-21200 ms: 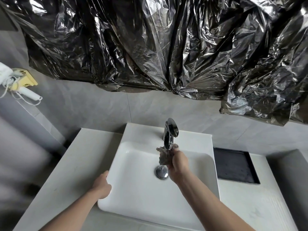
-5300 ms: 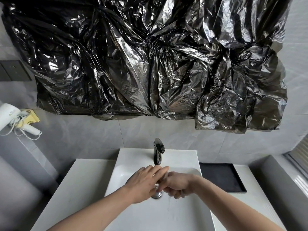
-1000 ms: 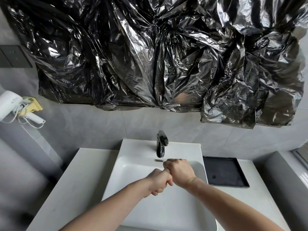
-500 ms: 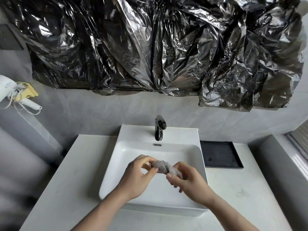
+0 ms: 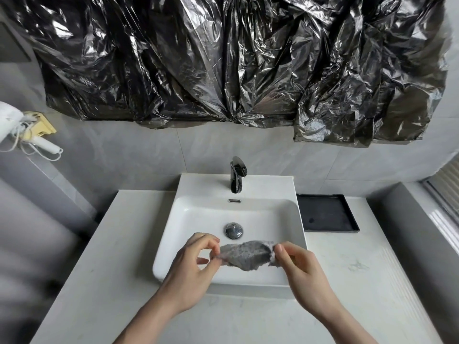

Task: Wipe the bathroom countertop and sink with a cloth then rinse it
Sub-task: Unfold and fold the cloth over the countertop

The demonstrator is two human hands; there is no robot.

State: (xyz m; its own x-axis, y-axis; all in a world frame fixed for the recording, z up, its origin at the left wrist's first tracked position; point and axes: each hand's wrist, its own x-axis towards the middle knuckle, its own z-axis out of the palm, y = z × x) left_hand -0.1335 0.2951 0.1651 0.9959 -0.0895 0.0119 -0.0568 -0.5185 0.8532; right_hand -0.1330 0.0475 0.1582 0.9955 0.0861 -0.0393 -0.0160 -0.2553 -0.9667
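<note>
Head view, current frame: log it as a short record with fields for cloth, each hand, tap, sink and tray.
cloth: grey cloth, stretched between both hands above the sink's front
left hand: pinches the cloth's left end
right hand: pinches its right end
tap: no water seen running
sink: white, stopper in the drain
tray: black, right of sink

Grey tiled wall (image 5: 154,155) straight ahead, beyond the hands, largely draped in crinkled black plastic sheeting (image 5: 236,58) catching glare. Far to the left, up on the wall, a white hair dryer (image 5: 10,125) on a yellowish mount. To the right, a black tray (image 5: 325,214) and window blinds (image 5: 447,184).
</note>
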